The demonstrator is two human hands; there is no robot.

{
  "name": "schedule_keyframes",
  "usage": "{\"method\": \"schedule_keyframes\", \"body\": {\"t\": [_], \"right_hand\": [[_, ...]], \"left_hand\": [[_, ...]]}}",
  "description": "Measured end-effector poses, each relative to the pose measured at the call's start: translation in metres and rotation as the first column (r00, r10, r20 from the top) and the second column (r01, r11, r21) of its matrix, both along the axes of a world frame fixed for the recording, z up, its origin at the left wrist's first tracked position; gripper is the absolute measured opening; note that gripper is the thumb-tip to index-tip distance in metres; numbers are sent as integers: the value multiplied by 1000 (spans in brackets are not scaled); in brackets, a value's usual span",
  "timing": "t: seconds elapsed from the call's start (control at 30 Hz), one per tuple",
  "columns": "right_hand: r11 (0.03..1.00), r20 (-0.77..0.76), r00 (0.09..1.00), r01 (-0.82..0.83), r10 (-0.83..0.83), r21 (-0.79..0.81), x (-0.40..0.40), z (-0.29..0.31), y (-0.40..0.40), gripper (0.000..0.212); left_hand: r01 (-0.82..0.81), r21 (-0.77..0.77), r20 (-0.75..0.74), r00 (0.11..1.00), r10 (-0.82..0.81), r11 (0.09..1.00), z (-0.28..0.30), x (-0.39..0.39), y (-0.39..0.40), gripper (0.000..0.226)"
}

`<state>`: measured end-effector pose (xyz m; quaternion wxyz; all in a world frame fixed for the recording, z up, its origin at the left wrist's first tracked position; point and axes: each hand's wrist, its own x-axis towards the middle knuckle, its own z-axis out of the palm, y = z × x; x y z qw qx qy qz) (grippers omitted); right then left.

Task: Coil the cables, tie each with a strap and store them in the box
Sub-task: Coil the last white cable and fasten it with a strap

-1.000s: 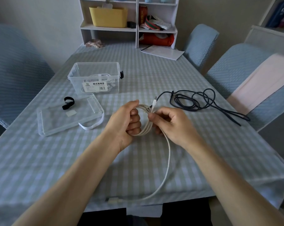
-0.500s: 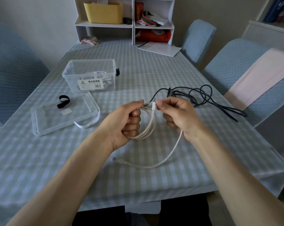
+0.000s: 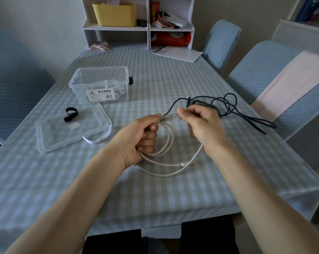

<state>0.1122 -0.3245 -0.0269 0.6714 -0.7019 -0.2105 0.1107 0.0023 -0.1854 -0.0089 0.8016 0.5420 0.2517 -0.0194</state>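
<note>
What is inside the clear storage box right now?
The clear storage box holds a coiled white cable bound with a white strap. The label on its front wall covers part of the contents.

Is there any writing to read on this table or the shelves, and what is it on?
"欧式收纳盒": on the white label stuck to the front of the clear box.
The smaller lines and barcode beneath it on that label: too small to read.
Red can on the shelf: markings too blurred to read.
Paper at the far end of the table: no legible text.
Nothing else readable shows.
</note>
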Motion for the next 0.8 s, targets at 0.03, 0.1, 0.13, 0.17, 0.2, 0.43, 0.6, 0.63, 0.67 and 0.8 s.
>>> {"method": "schedule_keyframes", "body": {"t": [0.03, 0.1, 0.13, 0.17, 0.2, 0.43, 0.6, 0.63, 0.67, 0.8], "right_hand": [[999, 3, 1000, 31, -31, 27, 1, 0, 0, 23], [993, 11, 995, 94, -95, 66, 3, 0, 0, 23], [991, 24, 993, 116, -118, 66, 3, 0, 1, 24], [989, 40, 990, 132, -135, 64, 3, -1, 2, 26], [987, 50, 987, 146, -150, 65, 2, -2, 3, 27], [990, 148, 988, 68, -50, -124, 1, -4, 2, 29], [958, 273, 960, 17, 64, -285, -2, -8, 2, 32], [967, 292, 956, 55, 21, -250, 0, -7, 3, 32], [973, 309, 951, 93, -24, -212, 3, -7, 2, 32], [979, 348, 930, 170, -121, -115, 3, -7, 2, 31]], "left_hand": [[11, 2, -3, 1000, -11, 1000, 0, 0, -1, 42], [36, 9, -10, 999, -36, 999, 0, 0, -3, 41], [41, 11, -13, 999, -41, 999, -1, 0, -3, 40], [43, 13, -15, 999, -43, 999, -1, 1, -3, 40], [43, 16, -17, 999, -43, 999, -1, 1, -3, 40], [-45, -25, 21, 999, 46, 999, -3, 3, 0, 43], [-188, -136, 65, 978, 198, 973, -3, 2, 7, 44], [-169, -125, 57, 983, 177, 978, -2, 1, 7, 43], [-139, -106, 43, 989, 144, 985, -2, 1, 6, 42], [-34, -57, -4, 999, 34, 998, -2, -1, 4, 40]]}}
